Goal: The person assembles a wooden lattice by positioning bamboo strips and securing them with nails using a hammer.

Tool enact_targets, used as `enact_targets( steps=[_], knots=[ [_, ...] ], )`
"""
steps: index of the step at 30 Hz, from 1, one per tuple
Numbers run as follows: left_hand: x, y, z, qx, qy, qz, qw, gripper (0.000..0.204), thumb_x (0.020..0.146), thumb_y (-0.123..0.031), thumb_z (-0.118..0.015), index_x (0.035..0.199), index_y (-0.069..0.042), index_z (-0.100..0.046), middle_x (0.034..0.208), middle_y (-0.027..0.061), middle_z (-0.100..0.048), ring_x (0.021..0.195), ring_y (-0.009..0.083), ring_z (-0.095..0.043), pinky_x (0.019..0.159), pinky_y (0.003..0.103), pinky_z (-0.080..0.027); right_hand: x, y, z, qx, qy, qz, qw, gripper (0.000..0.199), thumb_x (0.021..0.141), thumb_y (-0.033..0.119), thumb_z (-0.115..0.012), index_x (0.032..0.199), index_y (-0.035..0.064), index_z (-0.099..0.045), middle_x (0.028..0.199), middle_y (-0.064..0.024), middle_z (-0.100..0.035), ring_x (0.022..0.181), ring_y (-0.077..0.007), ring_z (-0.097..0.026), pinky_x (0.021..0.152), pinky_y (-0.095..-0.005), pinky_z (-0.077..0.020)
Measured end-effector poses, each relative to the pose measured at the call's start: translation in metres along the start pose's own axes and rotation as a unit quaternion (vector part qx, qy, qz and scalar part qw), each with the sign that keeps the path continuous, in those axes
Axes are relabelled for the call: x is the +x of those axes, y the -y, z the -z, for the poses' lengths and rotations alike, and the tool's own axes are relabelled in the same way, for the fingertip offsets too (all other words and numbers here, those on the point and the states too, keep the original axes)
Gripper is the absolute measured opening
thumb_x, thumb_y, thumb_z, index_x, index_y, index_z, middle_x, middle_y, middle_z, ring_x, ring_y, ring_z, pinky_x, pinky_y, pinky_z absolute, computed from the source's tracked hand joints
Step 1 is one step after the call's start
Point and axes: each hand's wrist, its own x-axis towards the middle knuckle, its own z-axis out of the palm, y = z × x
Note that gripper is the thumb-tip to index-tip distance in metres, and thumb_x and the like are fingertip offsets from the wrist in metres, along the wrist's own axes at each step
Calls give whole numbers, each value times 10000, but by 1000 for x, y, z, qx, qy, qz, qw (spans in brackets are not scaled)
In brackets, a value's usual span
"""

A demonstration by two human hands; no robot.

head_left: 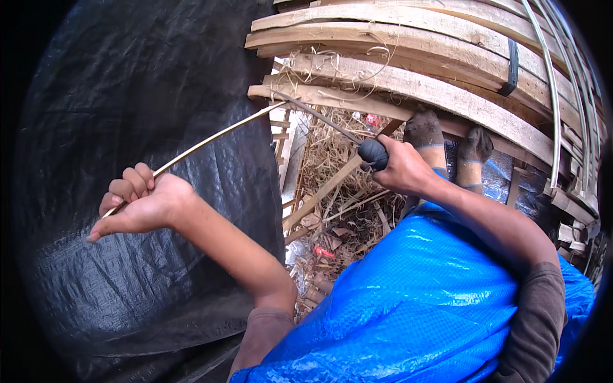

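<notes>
My left hand [143,201] is closed around a thin bamboo strip [214,138], palm up, over the black sheet. The strip slants away to the right, and its far end meets the blade of a knife [325,119] beside the wooden slats. In my right hand [405,167] is the knife's thick, black-wrapped handle [372,155]. The narrow dark blade points away and to the left. Whether the blade's edge has cut into the strip is too small to tell.
Stacked wooden slats [408,76] with curled shavings lie across the far side. A black plastic sheet [128,115] spreads at the left. Blue tarp [408,293] covers my lap. Shavings and litter [348,191] cover the ground ahead of my feet [424,129]. Long pale strips [554,96] stand right.
</notes>
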Motion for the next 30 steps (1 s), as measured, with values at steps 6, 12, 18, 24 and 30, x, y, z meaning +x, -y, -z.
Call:
enact_targets(
  steps=[6, 12, 18, 24, 30],
  knots=[
    [-1, 6, 1, -15, 12, -9, 1000, 664, 917, -760, -318, 635, -160, -347, 514, -37, -185, 461, 89, -131, 435, 246, -126, -13, 57, 31, 28, 65, 93, 993, 297, 710, 128, -673, 964, 14, -570, 811, -280, -663, 806, -459, -663, 741, -505, -526],
    [-1, 2, 8, -28, 30, 6, 999, 659, 932, -745, -292, 628, -163, -356, 515, -37, -193, 461, 93, -137, 432, 245, -138, 0, 25, 8, 60, 42, 95, 993, 376, 695, 107, -693, 1045, 20, -586, 782, -196, -663, 751, -362, -683, 692, -440, -519],
    [4, -1, 8, 1, 24, -12, 1000, 637, 952, -715, -287, 634, -168, -355, 527, -33, -222, 466, 88, -195, 429, 230, -191, 14, -14, 27, -57, 14, -6, 998, 446, 692, 185, -722, 1085, 16, -596, 844, -242, -672, 801, -396, -673, 723, -455, -508],
    [11, 6, 2, 45, -32, -21, 998, 551, 1021, -600, -268, 710, -153, -351, 569, -34, -252, 480, 92, -211, 435, 227, -237, -3, 39, 30, 2, 18, 93, 995, 399, 710, 129, -714, 1054, 5, -554, 766, -239, -658, 740, -405, -680, 681, -457, -533],
    [8, 9, -3, 106, -114, -31, 987, 450, 1067, -494, -282, 784, -145, -314, 611, -29, -196, 523, 105, -180, 464, 241, -244, -24, 81, 3, 33, 69, 168, 983, 404, 724, 151, -708, 1037, 23, -487, 748, -271, -650, 762, -473, -648, 695, -535, -524]
  ],
)
